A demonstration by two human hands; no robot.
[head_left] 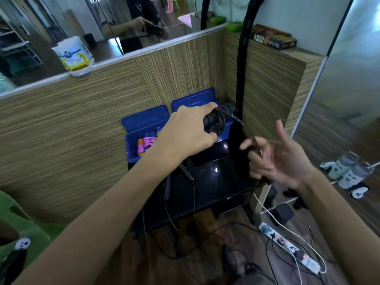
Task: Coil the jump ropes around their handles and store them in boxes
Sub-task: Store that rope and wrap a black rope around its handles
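**Black rope half wound, held above the boxes**

Nearest me, my right hand [281,159] is blurred; its lower fingers seem curled round the thin rope [249,134], the others spread, though I can't make out the grip clearly. Below it, two more jump-rope handles [186,172] lie on the black table [216,182], their cords trailing over the front edge towards the floor. My left hand [191,128] clenches the black handles [213,120] with rope coils wrapped round them, hiding most of their length. Behind it, two open blue boxes [144,122] stand against the wooden wall; the left one holds a coiled pink rope [147,144], the right one's contents are covered by my hand.
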